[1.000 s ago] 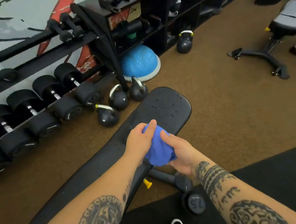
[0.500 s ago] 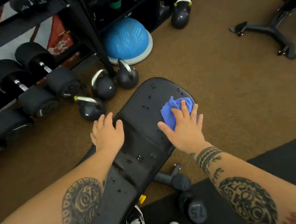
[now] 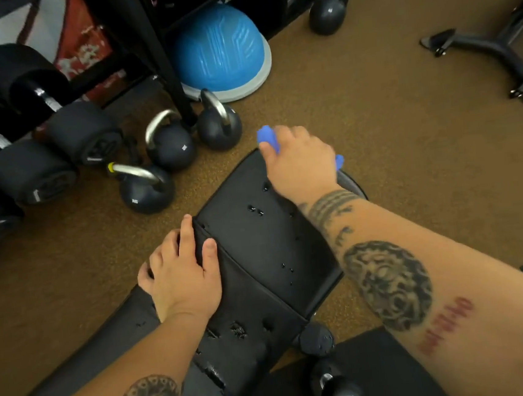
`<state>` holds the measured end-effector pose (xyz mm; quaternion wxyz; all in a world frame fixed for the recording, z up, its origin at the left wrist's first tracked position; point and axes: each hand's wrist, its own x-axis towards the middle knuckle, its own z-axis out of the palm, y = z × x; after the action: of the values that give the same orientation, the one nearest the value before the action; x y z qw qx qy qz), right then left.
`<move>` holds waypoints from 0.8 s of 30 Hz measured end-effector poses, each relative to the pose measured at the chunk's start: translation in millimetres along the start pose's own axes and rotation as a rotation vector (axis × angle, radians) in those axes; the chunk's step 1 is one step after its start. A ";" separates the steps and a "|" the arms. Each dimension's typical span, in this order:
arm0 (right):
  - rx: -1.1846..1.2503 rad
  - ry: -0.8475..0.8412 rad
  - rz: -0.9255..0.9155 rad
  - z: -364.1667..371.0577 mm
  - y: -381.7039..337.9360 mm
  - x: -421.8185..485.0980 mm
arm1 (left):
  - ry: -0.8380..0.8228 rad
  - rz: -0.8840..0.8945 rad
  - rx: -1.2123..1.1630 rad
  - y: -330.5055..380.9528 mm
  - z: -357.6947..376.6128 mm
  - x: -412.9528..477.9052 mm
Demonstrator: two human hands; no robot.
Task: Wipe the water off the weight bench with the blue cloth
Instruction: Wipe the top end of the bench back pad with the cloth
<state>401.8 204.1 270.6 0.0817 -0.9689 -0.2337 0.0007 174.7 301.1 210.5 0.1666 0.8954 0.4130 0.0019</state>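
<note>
The black padded weight bench (image 3: 260, 261) runs from the lower left up to the middle, with water drops scattered on its pad. My right hand (image 3: 301, 162) presses the blue cloth (image 3: 266, 138) flat on the bench's far end; the cloth shows only at my fingertips and beside my palm. My left hand (image 3: 182, 272) rests on the bench's left edge near the seam between the pads, fingers spread, holding nothing.
Three kettlebells (image 3: 170, 142) stand on the brown floor just left of the bench end, before a dumbbell rack (image 3: 25, 150). A blue balance dome (image 3: 220, 48) sits behind them. Another bench's base (image 3: 495, 50) lies at the upper right. A dumbbell (image 3: 339, 391) lies under my right arm.
My right hand slid the cloth from the bench's right side up to its far end. My left hand left the cloth and stayed planted on the bench's left edge. The view moved closer.
</note>
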 end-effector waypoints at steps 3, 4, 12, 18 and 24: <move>-0.093 -0.072 -0.229 9.5 -40.7 3.1 | 0.007 -0.003 -0.009 0.1 0.6 1.1; -0.085 -0.110 -0.301 12.4 -50.9 -1.1 | 0.009 -0.008 -0.006 0.2 0.9 0.7; 0.013 -0.033 -0.281 12.1 -3.7 -12.9 | 0.014 -0.010 -0.022 1.3 -1.4 -0.6; 0.133 0.095 0.080 1.0 51.3 -61.3 | 0.021 0.001 -0.001 -1.0 0.8 0.5; 0.514 -0.092 0.551 -37.2 89.0 -113.5 | -0.026 -0.017 0.001 2.8 -4.2 0.0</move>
<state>342.5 68.7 289.1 0.3083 -0.9423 0.0400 0.1245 176.2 300.7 215.3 0.1713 0.8920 0.4182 -0.0111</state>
